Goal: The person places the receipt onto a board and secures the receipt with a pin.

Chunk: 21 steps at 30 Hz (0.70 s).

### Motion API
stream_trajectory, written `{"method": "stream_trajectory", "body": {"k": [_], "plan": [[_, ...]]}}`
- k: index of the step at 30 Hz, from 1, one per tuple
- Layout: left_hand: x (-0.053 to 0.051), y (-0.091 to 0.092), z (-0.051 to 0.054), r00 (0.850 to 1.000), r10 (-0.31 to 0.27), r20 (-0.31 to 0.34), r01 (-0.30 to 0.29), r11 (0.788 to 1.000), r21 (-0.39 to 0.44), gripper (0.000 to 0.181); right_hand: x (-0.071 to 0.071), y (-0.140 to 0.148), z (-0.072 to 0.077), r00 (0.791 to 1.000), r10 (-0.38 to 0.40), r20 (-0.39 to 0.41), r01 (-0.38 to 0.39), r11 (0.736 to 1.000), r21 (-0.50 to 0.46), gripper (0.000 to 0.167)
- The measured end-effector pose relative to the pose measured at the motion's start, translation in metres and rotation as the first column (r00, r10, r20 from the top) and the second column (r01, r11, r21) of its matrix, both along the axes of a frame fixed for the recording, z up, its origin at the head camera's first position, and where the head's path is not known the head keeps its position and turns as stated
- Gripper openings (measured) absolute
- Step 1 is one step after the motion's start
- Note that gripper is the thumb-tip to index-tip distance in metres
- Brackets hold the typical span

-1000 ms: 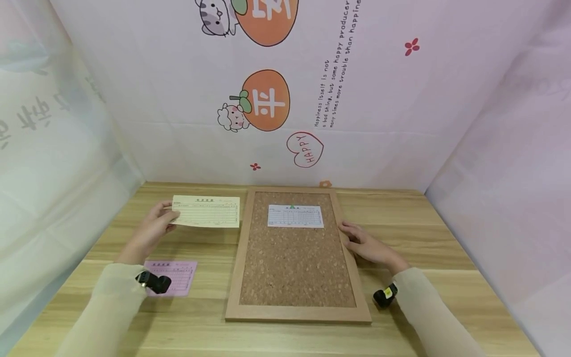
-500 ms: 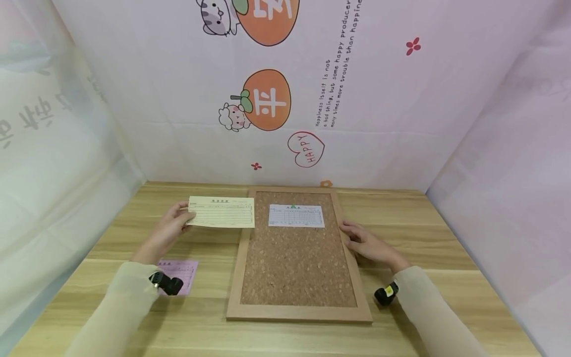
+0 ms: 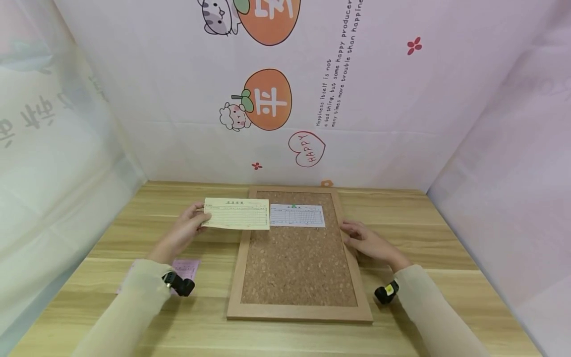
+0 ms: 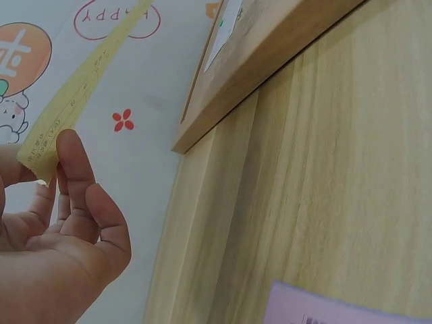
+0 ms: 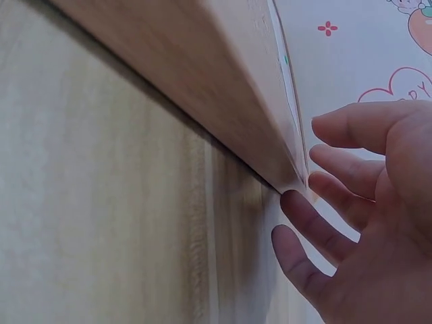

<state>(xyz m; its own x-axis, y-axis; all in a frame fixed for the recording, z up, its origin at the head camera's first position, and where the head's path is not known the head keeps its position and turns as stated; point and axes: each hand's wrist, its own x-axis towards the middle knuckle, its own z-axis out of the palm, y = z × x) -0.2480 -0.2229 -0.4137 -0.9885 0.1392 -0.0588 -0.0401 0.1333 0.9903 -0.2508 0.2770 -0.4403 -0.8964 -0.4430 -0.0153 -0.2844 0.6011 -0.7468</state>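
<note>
My left hand [image 3: 182,232] pinches the left end of a yellow printed form slip [image 3: 236,214] between thumb and fingers. The slip is held above the table, and its right part overlaps the left frame of a corkboard [image 3: 303,272]. On the board lies a white form slip [image 3: 298,218] with a green pushpin [image 3: 293,206] at its top edge. Beside the board's right frame is my right hand [image 3: 368,244]. Its fingers look relaxed in the right wrist view, near the wooden frame [image 5: 202,88]; whether they press on it I cannot tell.
A pink form slip [image 3: 187,268] lies on the wooden table [image 3: 424,307] at the left, partly covered by my left sleeve and wrist camera [image 3: 179,284]. A printed cloth [image 3: 379,139] hangs behind the table, with more cloth at both sides.
The left hand has carried the yellow slip to the right, from beside the corkboard to over its left frame, close to the white slip. My right hand stays at the right frame.
</note>
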Motion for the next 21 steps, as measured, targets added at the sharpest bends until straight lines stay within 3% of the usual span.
{"method": "stream_trajectory", "body": {"k": [12,21], "plan": [[-0.003,0.024,-0.007,0.994,-0.106,0.001,0.106,0.994,-0.004,0.048,-0.002,-0.004,0.002,0.997,-0.076,-0.02,0.076,0.997,-0.02,0.05],[-0.006,0.042,-0.011,0.993,-0.114,0.0,0.114,0.993,0.023,0.041,-0.001,-0.01,0.008,0.996,-0.077,-0.037,0.076,0.997,-0.019,0.045]]}}
